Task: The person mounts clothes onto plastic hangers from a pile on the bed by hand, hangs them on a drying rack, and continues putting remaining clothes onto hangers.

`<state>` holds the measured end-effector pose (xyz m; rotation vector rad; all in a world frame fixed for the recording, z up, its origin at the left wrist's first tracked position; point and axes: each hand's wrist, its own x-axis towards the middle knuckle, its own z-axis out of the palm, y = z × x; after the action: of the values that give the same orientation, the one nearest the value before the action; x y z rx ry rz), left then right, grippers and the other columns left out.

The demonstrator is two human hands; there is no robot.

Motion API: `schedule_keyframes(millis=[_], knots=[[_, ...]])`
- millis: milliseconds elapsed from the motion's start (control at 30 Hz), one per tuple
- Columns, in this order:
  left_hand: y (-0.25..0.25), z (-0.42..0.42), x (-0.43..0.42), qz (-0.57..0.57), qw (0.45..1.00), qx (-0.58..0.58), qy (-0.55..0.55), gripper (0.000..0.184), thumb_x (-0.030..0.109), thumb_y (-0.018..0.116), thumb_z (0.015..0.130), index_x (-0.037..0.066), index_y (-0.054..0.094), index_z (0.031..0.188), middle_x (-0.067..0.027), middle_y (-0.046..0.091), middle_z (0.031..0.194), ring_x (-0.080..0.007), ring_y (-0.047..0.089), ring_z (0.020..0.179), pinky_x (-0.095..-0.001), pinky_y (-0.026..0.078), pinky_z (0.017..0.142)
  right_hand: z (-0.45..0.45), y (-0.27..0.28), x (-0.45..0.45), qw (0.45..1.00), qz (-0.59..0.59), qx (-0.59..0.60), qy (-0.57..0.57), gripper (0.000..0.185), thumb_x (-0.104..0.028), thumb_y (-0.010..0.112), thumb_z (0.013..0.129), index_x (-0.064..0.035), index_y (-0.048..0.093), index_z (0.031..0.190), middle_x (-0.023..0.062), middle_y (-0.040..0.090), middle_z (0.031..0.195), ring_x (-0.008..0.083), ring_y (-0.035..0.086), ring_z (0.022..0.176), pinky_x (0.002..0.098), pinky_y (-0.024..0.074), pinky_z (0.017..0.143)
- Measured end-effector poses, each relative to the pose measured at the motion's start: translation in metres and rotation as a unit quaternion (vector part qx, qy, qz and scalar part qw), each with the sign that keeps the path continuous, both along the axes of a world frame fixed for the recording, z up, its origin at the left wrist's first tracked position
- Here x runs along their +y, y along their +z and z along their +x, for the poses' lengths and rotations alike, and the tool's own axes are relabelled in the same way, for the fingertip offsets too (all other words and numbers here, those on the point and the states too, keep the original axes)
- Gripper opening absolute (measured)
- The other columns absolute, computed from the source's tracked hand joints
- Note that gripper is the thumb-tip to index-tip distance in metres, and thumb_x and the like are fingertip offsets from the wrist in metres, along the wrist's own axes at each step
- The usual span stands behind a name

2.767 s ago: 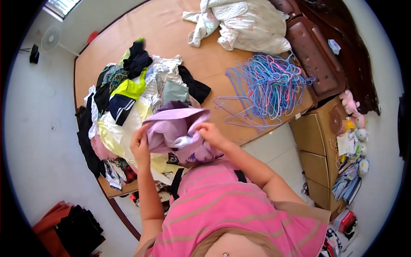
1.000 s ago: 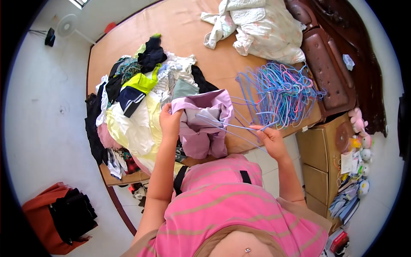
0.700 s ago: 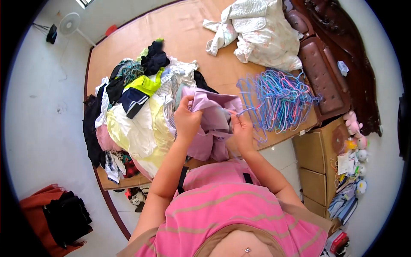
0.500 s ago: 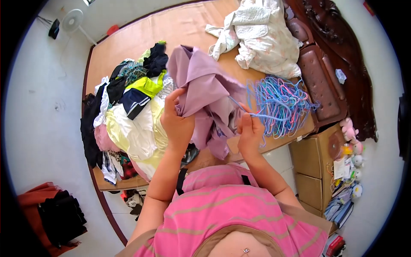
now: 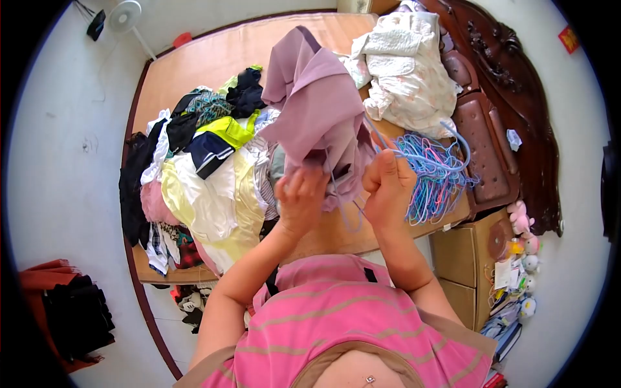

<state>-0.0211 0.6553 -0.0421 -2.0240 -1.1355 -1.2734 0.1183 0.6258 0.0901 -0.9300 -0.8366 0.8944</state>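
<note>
A mauve garment (image 5: 317, 97) hangs bunched up in front of me, over the bed. My left hand (image 5: 303, 199) has its fingers curled into the lower part of the cloth, gripping it. My right hand (image 5: 388, 187) is closed around a blue clothes hanger (image 5: 466, 147), thumb up, with one curved end sticking out to the right. Part of the hanger runs into the folds of the garment and is hidden there. Just beyond the right hand lies a tangled pile of blue and pink hangers (image 5: 433, 191).
A heap of mixed clothes (image 5: 200, 187) covers the bed's left side. White printed bedding (image 5: 411, 71) is bundled by the dark carved headboard (image 5: 517, 110). A wooden cabinet (image 5: 456, 249) with soft toys stands at right; a fan (image 5: 125, 16) is at far left.
The garment has risen higher. My left hand has moved down and right, from the garment's left edge to its lower folds. My right hand has turned, swinging the hanger's curved end up.
</note>
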Motion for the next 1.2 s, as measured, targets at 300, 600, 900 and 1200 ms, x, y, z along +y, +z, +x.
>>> schedule_keyframes(millis=[300, 600, 900, 1200], knots=[[0.01, 0.011, -0.044, -0.375, 0.839, 0.285, -0.273, 0.017, 0.013, 0.06, 0.071, 0.009, 0.061, 0.087, -0.0035, 0.055, 0.091, -0.0197, 0.054, 0.093, -0.054, 0.021, 0.107, 0.008, 0.013, 0.031, 1.0, -0.014, 0.014, -0.021, 0.034, -0.024, 0.049, 0.098, 0.0024, 0.06, 0.116, -0.0066, 0.034, 0.054, 0.002, 0.028, 0.045, 0.0204, 0.021, 0.041], [0.028, 0.0, -0.064, -0.38, 0.844, -0.051, -0.373, 0.023, 0.003, 0.061, 0.069, 0.013, 0.068, 0.089, -0.0007, 0.061, 0.081, -0.0203, 0.058, 0.08, -0.0393, 0.038, 0.081, 0.026, -0.085, 0.039, 0.974, -0.075, -0.185, -0.105, 0.027, -0.017, 0.053, 0.094, 0.0, 0.064, 0.111, -0.0057, 0.041, 0.055, 0.0028, 0.034, 0.048, 0.0227, 0.026, 0.043], [0.031, -0.035, -0.015, -0.311, 0.918, -0.238, -0.063, 0.06, 0.006, 0.073, 0.07, 0.003, 0.049, 0.125, -0.0205, 0.049, 0.119, -0.037, 0.047, 0.111, -0.0421, 0.038, 0.094, 0.062, -0.022, -0.002, 0.932, -0.087, -0.343, 0.078, 0.021, -0.012, 0.06, 0.09, -0.0012, 0.068, 0.106, -0.0079, 0.048, 0.065, 0.0007, 0.038, 0.058, 0.0182, 0.0273, 0.049], [0.005, -0.089, 0.029, -0.471, 0.858, -0.177, -0.103, 0.029, 0.009, 0.07, 0.071, 0.003, 0.063, 0.098, -0.0146, 0.061, 0.09, -0.0356, 0.057, 0.086, -0.0396, 0.046, 0.076, 0.074, 0.003, -0.007, 0.889, -0.134, -0.401, 0.177, 0.014, -0.008, 0.063, 0.085, 0.0031, 0.069, 0.09, 0.0012, 0.062, 0.07, 0.006, 0.05, 0.065, 0.0228, 0.0395, 0.057]])
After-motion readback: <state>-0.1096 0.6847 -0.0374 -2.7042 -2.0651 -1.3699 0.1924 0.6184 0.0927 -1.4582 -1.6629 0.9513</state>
